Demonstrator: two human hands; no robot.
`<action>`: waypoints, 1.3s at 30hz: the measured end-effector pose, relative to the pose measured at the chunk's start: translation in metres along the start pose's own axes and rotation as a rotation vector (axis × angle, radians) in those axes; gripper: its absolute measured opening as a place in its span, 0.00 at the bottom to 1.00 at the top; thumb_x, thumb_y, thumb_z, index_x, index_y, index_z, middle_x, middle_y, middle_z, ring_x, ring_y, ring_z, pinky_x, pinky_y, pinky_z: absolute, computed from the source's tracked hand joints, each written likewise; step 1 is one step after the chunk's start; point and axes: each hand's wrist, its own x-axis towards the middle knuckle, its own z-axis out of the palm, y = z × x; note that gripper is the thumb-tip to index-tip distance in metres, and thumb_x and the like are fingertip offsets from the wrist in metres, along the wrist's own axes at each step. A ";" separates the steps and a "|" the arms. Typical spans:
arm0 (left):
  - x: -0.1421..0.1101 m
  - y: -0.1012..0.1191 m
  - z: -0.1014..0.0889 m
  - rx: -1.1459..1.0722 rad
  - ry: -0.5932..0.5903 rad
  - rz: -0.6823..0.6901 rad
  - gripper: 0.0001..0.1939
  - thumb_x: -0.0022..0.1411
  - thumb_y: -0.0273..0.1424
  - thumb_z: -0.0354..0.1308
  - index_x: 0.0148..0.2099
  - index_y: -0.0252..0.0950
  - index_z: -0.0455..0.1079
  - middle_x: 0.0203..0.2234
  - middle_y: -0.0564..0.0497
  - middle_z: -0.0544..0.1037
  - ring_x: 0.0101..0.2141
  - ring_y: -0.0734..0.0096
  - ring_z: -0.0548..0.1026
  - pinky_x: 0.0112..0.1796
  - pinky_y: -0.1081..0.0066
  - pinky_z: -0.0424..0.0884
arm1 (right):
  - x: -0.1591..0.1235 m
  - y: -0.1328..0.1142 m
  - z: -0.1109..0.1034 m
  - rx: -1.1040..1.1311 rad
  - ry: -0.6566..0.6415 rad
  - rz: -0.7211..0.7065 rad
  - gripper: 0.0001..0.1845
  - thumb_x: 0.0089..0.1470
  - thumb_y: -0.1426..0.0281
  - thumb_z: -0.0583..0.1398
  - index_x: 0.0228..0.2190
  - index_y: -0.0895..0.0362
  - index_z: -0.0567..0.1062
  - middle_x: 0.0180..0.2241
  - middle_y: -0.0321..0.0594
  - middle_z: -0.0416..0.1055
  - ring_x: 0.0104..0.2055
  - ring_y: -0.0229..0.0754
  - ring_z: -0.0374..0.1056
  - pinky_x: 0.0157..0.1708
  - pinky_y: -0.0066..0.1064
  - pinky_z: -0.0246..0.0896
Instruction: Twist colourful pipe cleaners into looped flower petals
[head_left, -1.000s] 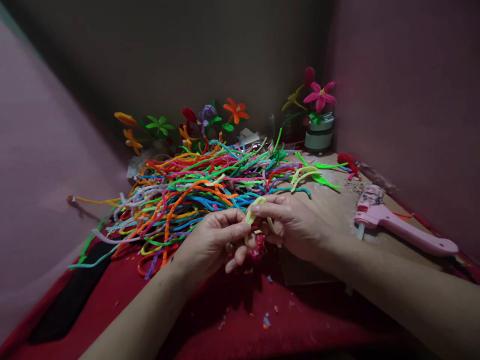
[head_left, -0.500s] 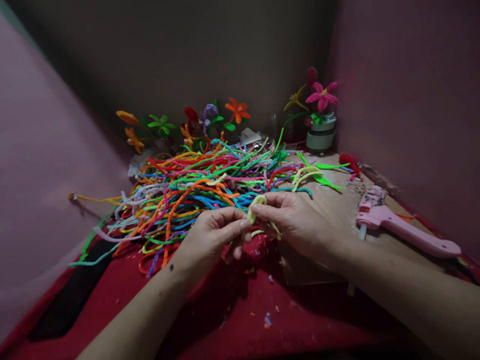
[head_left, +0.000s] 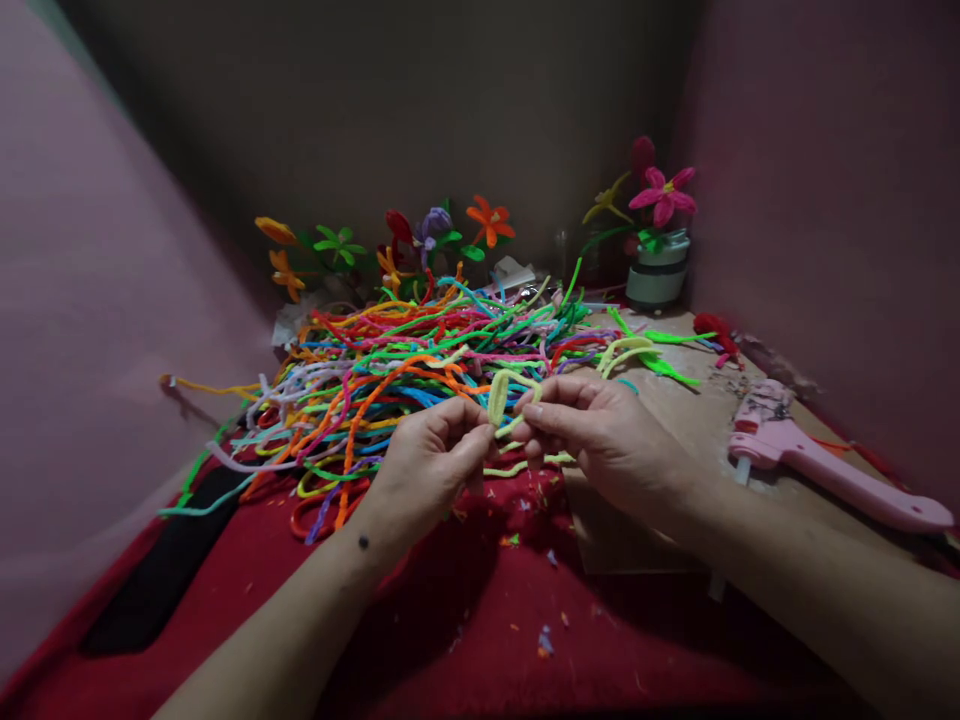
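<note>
My left hand [head_left: 431, 462] and my right hand [head_left: 600, 440] meet over a red cloth [head_left: 465, 620]. Both pinch a pale yellow pipe cleaner [head_left: 501, 398] that is bent into small loops between the fingertips. Its loose ends trail down below the hands. Just behind the hands lies a big tangled pile of pipe cleaners [head_left: 405, 370] in many colours.
A pink glue gun [head_left: 817, 465] lies on a brown board [head_left: 690, 420] at the right. Finished pipe-cleaner flowers [head_left: 420, 240] stand at the back, and a small pot [head_left: 656, 275] holds a pink flower. Walls close in on both sides. Small scraps dot the cloth.
Both hands have risen slightly and the yellow pipe cleaner shows more open loops. The red piece seen under the hands a second ago is no longer in view.
</note>
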 end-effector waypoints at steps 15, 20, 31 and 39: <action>-0.001 -0.003 0.007 0.036 0.032 0.053 0.06 0.54 0.31 0.55 0.30 0.32 0.66 0.17 0.57 0.69 0.14 0.82 0.63 0.17 0.79 0.59 | -0.004 0.000 0.005 -0.238 0.080 -0.206 0.08 0.49 0.72 0.59 0.21 0.59 0.69 0.20 0.32 0.68 0.23 0.31 0.64 0.26 0.24 0.61; -0.003 -0.007 0.009 0.177 0.116 0.151 0.05 0.55 0.30 0.54 0.32 0.33 0.67 0.20 0.55 0.71 0.17 0.80 0.64 0.20 0.78 0.61 | -0.005 0.005 0.004 -0.392 0.055 -0.290 0.06 0.50 0.73 0.58 0.23 0.59 0.70 0.21 0.33 0.66 0.24 0.32 0.62 0.26 0.24 0.58; -0.004 -0.016 0.012 0.291 0.176 0.254 0.01 0.54 0.26 0.53 0.30 0.35 0.65 0.21 0.56 0.70 0.19 0.80 0.65 0.23 0.78 0.62 | -0.004 0.016 0.002 -0.537 -0.013 -0.380 0.04 0.50 0.75 0.57 0.25 0.60 0.72 0.24 0.34 0.67 0.27 0.34 0.62 0.29 0.25 0.57; -0.005 -0.010 0.015 0.140 0.163 0.176 0.01 0.52 0.25 0.54 0.28 0.34 0.64 0.20 0.56 0.68 0.18 0.81 0.63 0.20 0.79 0.61 | -0.006 0.018 0.002 -0.692 0.042 -0.475 0.05 0.50 0.74 0.57 0.25 0.60 0.72 0.21 0.32 0.65 0.25 0.31 0.60 0.26 0.23 0.55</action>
